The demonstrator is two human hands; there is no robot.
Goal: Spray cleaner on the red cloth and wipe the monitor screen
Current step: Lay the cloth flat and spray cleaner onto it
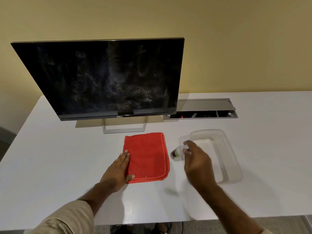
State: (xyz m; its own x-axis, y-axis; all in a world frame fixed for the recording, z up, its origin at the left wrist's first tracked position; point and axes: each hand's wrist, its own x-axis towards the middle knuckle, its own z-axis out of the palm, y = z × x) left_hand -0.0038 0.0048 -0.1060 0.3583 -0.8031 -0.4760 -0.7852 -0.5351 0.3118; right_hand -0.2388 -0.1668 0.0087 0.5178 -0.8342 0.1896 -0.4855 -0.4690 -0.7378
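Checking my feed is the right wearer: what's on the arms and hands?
Both hands are bare: no gloves, rings or watch visible. The left hand has a beige sleeve pushed up the forearm. The right hand shows a bare forearm to the frame edge.

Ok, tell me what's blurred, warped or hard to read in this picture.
Head view: the right hand and the small bottle in its grip are motion-blurred, so the label is unreadable. The wide lens skews the monitor. Its dark screen shows pale smears and specks. Soft, warm lighting; the left hand and red cloth look sharp.
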